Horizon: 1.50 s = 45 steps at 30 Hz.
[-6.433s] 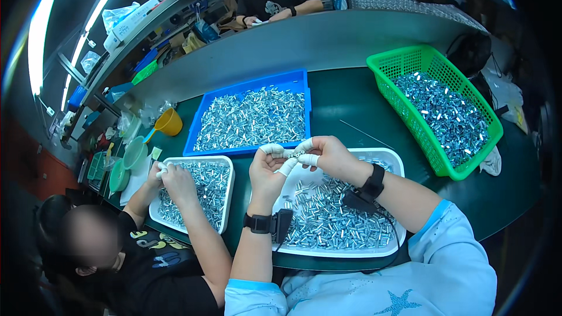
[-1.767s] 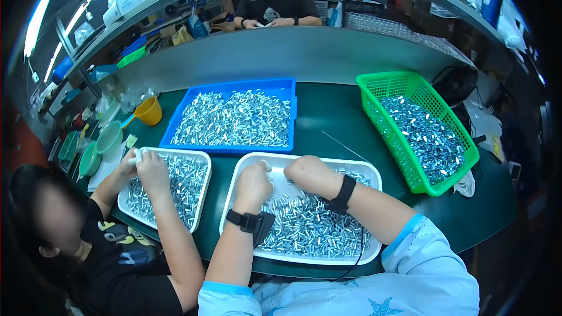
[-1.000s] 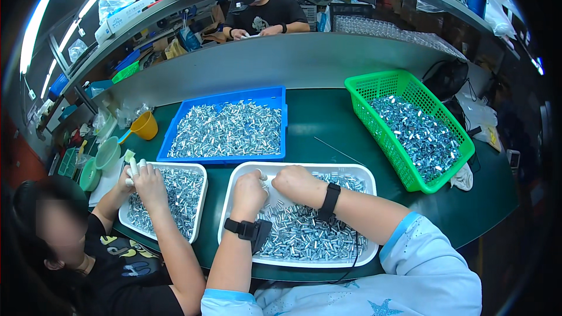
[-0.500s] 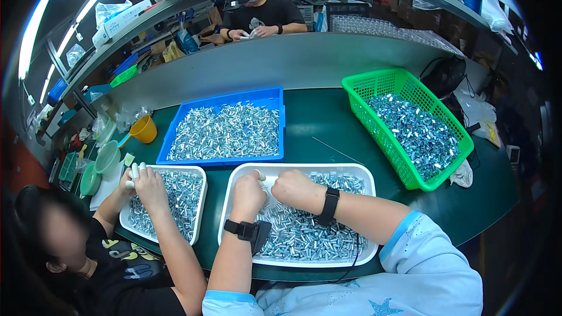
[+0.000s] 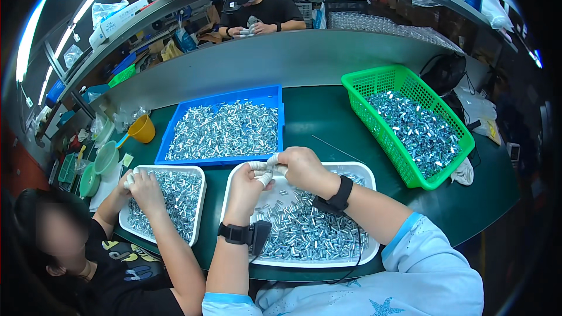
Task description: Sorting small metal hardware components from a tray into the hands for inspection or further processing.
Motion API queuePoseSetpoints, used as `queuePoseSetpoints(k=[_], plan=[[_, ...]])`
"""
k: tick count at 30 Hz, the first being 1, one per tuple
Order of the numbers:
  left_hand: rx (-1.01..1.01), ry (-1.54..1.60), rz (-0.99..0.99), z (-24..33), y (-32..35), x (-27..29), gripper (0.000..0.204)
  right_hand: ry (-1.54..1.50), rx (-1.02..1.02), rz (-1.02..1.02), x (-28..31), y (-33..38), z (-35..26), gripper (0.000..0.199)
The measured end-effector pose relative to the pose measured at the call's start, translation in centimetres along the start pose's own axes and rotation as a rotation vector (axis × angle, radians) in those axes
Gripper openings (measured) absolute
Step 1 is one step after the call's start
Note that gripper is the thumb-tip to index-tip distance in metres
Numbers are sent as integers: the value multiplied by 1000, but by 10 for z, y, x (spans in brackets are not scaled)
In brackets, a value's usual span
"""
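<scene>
Both hands lifted clear of the metal pieces since half a second ago — left hand (image 5: pixel 249 178) and right hand (image 5: pixel 301 167) now pressed together at the taped fingertips (image 5: pixel 264 171), pinching something too small to tell. Looks like one piece picked from the heap for handling. Held just over the far rim of the white tray (image 5: pixel 369 175), full of small silvery parts (image 5: pixel 310 231). Beyond, on the dark green tabletop (image 5: pixel 319 111): blue tray (image 5: pixel 219 161) far left, green basket (image 5: pixel 410 79) far right. Crowded workshop, shelves and a grey partition (image 5: pixel 281 61) behind — other workers nearby.
</scene>
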<state>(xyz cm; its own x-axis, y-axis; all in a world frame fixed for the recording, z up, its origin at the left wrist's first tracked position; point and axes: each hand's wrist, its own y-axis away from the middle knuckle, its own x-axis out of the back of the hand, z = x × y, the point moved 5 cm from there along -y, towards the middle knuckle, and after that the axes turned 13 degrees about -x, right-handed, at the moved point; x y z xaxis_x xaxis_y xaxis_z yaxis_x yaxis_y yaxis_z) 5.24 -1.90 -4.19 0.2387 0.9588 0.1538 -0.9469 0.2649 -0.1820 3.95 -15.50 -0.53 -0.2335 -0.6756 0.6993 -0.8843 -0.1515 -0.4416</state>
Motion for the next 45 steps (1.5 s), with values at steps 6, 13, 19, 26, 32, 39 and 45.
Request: queuePoseSetpoints(k=[6,13,19,26,32,39,45], plan=[[106,500,103,0,1,-4,19,-165,45,165,4,0,-4,8],[150,651,110,-11,-1,0,14,-74,148,226,6,4,-15,7],[163,730,124,-17,-3,0,12,-83,139,209,5,5,-14,7],[105,718,172,-13,-1,-1,14,-262,-144,104,3,2,-3,13],[38,682,242,-8,0,-2,18,-286,-169,115,0,3,2,15],[-48,589,255,-1,-1,-2,20,-376,-199,44,-3,0,5,16],[-158,503,251,10,-1,-4,19,-510,-217,53,-4,-1,9,12]])
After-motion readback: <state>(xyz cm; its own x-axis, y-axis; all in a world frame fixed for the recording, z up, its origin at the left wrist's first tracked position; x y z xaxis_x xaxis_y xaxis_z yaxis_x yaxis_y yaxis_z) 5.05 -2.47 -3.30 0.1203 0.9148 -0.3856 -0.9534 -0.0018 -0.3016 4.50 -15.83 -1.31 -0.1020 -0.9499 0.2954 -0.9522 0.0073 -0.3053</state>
